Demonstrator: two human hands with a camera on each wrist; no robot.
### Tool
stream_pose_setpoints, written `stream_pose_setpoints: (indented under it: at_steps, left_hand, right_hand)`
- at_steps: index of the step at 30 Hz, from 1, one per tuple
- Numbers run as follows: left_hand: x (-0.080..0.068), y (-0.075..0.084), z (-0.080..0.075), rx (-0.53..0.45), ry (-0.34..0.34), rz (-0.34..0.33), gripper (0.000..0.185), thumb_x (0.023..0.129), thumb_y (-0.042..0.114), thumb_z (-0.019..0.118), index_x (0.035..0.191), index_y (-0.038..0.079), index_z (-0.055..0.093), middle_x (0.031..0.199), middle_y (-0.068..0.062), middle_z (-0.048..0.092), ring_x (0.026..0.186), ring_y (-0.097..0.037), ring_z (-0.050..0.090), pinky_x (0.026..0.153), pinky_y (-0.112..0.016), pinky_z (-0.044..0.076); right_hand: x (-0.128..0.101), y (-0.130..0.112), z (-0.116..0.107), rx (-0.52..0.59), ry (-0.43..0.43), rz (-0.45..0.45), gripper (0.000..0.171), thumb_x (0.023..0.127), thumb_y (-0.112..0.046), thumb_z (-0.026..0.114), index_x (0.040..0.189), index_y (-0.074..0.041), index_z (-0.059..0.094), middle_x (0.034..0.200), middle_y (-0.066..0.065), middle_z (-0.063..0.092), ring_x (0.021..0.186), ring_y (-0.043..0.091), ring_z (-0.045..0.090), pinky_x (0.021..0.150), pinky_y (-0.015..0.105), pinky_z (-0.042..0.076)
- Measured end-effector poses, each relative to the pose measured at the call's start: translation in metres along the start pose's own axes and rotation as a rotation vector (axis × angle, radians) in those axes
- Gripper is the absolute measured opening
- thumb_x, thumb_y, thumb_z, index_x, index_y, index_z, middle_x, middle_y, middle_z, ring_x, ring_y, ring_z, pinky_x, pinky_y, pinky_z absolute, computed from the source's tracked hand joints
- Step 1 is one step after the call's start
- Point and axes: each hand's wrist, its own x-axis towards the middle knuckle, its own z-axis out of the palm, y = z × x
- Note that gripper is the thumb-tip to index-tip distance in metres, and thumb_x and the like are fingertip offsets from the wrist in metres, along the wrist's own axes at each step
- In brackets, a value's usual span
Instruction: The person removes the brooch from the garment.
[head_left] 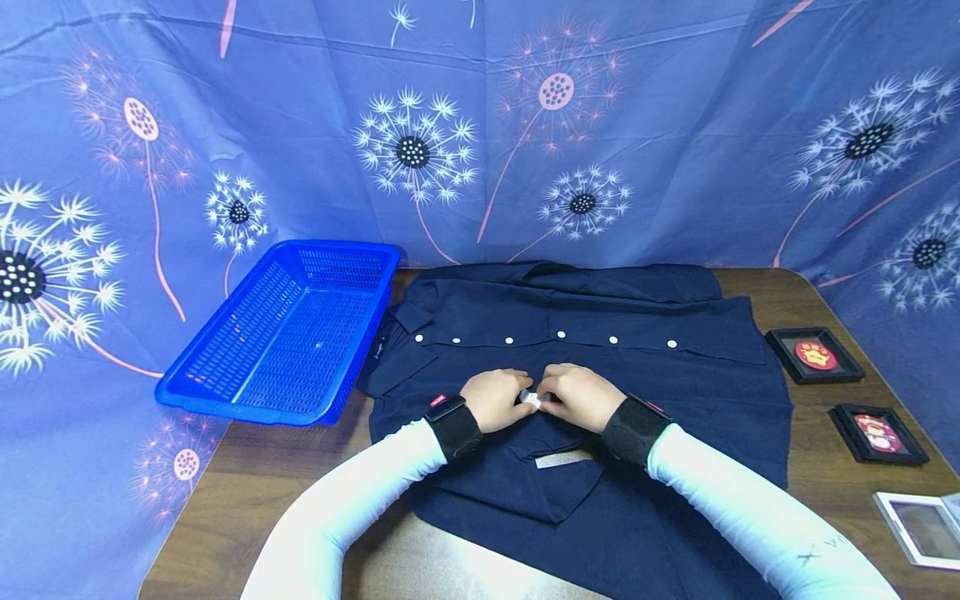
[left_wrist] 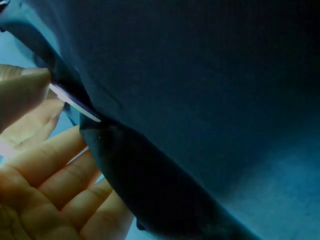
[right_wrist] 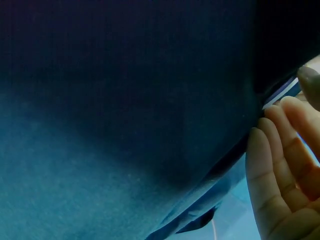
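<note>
Both my hands — left hand [head_left: 493, 399], right hand [head_left: 576, 396] — pinch a small white tag [head_left: 529, 399] on the navy shirt [head_left: 600, 333]; the shirt lies unfolded, the blue basket [head_left: 225, 367] holds nothing.

Most of the left wrist view is filled by dark navy fabric [left_wrist: 200, 100], seen very close, with a folded edge running diagonally from upper left to lower right. At the left edge, a thin, flat white piece [left_wrist: 75, 103] is held against the fabric's edge under a thumb [left_wrist: 22, 92], its free end touching the fold. Below it, the curled fingers [left_wrist: 55, 185] of the left hand [left_wrist: 35, 200] are seen beside the fabric.
</note>
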Motion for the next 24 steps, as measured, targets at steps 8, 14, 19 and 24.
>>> stream_pose_setpoints:
  at_steps: [8, 14, 19, 24]
  left_hand:
    - [-0.0008, 0.0045, -0.0021, 0.049, -0.054, -0.015, 0.033, 0.089, 0.038, 0.069, 0.111, 0.014, 0.073, 0.120, 0.000, 0.071, 0.112, -0.015, 0.067, 0.090, -0.031, 0.055]
    - [0.0001, 0.0046, -0.0027, 0.045, -0.072, -0.021, 0.039, 0.089, 0.038, 0.070, 0.118, 0.013, 0.072, 0.125, -0.003, 0.069, 0.113, -0.016, 0.066, 0.090, -0.033, 0.055]
    - [0.0014, 0.0045, -0.0036, 0.056, -0.087, -0.016, 0.043, 0.088, 0.039, 0.070, 0.121, 0.012, 0.070, 0.127, -0.003, 0.068, 0.115, -0.016, 0.066, 0.093, -0.032, 0.054]
    - [0.0018, 0.0043, -0.0028, 0.079, -0.082, -0.008, 0.042, 0.087, 0.039, 0.070, 0.120, 0.013, 0.071, 0.126, -0.002, 0.069, 0.113, -0.017, 0.067, 0.091, -0.032, 0.055]
  right_hand:
    - [-0.0006, -0.0007, 0.0037, -0.019, 0.007, -0.020, 0.010, 0.074, -0.010, 0.082, 0.080, -0.012, 0.074, 0.076, -0.001, 0.062, 0.068, 0.011, 0.056, 0.064, 0.029, 0.048]
    - [-0.0010, -0.0018, 0.0033, -0.017, 0.002, -0.029, 0.009, 0.074, -0.009, 0.080, 0.081, -0.012, 0.074, 0.077, -0.002, 0.063, 0.069, 0.012, 0.056, 0.064, 0.030, 0.049]
    - [-0.0021, -0.0022, 0.0018, -0.029, -0.008, -0.049, 0.015, 0.074, -0.009, 0.081, 0.087, -0.012, 0.075, 0.078, -0.001, 0.062, 0.070, 0.014, 0.057, 0.064, 0.030, 0.049]
    - [-0.0032, -0.0011, 0.0018, -0.041, -0.011, -0.071, 0.018, 0.075, -0.010, 0.081, 0.092, -0.011, 0.076, 0.081, -0.001, 0.063, 0.072, 0.014, 0.058, 0.065, 0.029, 0.050]
